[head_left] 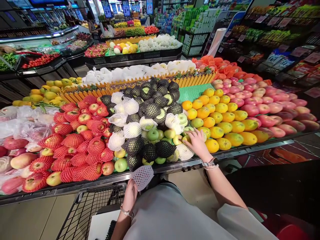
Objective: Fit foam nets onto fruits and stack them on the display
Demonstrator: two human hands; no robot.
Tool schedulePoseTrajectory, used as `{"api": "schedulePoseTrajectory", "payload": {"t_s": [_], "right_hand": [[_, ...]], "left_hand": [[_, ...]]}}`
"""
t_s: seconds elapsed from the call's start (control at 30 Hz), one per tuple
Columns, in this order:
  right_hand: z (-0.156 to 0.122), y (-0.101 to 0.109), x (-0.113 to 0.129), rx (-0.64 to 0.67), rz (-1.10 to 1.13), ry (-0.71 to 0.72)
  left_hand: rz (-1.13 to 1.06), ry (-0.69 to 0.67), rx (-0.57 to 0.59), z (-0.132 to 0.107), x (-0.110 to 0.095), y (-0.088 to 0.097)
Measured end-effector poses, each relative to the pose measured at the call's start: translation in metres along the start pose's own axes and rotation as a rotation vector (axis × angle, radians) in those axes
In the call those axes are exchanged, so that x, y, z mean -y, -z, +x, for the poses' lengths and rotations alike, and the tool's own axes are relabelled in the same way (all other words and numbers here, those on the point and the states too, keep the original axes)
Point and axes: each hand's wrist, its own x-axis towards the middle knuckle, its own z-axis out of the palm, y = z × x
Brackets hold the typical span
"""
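My left hand (132, 191) is closed on a white foam fruit net (143, 177), held low in front of the stand's front edge. The net looks empty and flattened. My right hand (196, 141) reaches onto the fruit pile, thumb and fingers around a yellow-green fruit (186, 138), which they partly cover. Close by lie a bare green apple (153, 134), fruit in a white foam net (184, 151) and fruit in black foam nets (165, 149). Right of the hand are rows of yellow-orange fruit (216, 132).
Apples in red nets (96, 146) fill the stand's left part; pink apples (273, 108) lie at the right. A metal edge (82, 185) runs along the front. A wire shopping cart (82, 210) stands below left. Yellow picket dividers (140, 81) cross behind the fruit.
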Motion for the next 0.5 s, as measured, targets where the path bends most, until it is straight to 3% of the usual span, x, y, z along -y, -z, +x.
{"api": "schedulePoseTrajectory", "payload": {"t_s": [0.13, 0.27, 0.5], "right_hand": [[0.012, -0.008, 0.02, 0.104, -0.014, 0.057], [0.024, -0.024, 0.033, 0.184, -0.151, -0.068], [0.045, -0.051, 0.038, 0.208, -0.095, -0.16]], "left_hand": [[0.017, -0.037, -0.05, -0.001, -0.001, -0.001], [0.054, -0.066, -0.062, 0.001, -0.001, 0.0], [0.33, -0.123, 0.001, 0.006, 0.008, 0.01]]}}
